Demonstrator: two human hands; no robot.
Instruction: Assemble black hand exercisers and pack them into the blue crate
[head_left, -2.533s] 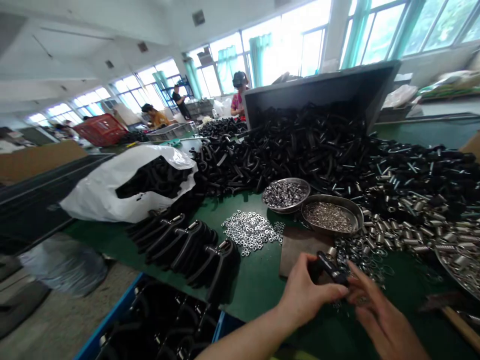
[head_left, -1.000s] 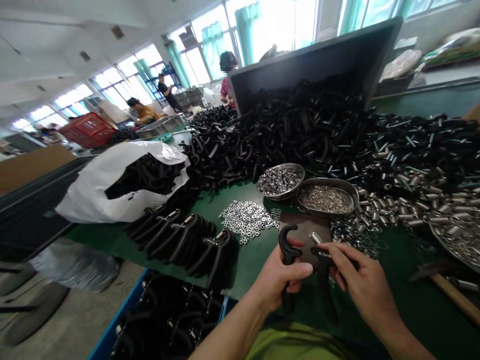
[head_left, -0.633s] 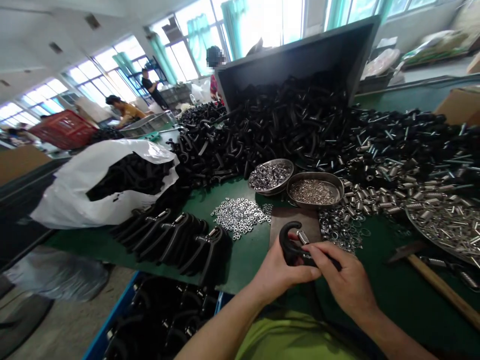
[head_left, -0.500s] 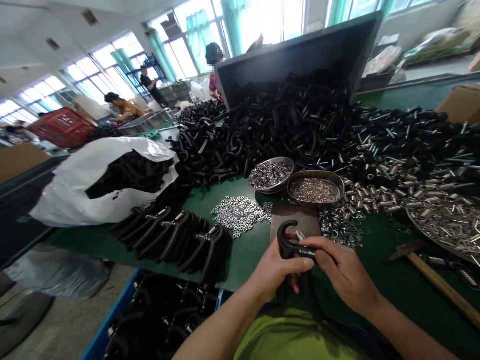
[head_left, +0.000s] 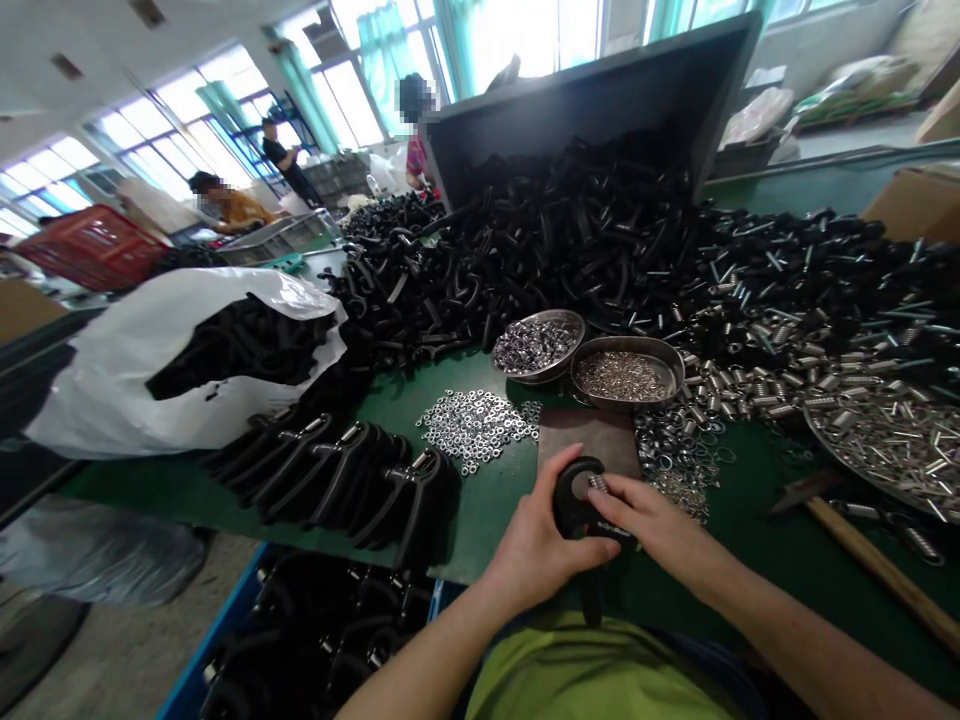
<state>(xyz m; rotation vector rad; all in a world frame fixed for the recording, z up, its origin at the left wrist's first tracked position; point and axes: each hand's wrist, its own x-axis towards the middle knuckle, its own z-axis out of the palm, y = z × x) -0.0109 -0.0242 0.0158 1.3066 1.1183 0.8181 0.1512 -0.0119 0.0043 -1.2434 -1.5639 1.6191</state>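
Filling the middle of the frame, the green worktop (head_left: 484,520) bears heaped parts. Below centre, the left grip (head_left: 536,545) is wrapped around a black handle piece (head_left: 570,508), held between thumb and fingers; right of it, the right grip (head_left: 645,515) pinches a small coil spring (head_left: 597,482) at the piece's upper end.

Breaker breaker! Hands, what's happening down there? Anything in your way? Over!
Left hand gripping black handle piece. Right hand touching small silver spring by it. Wooden-handled hammer off to the right, apart from both hands.
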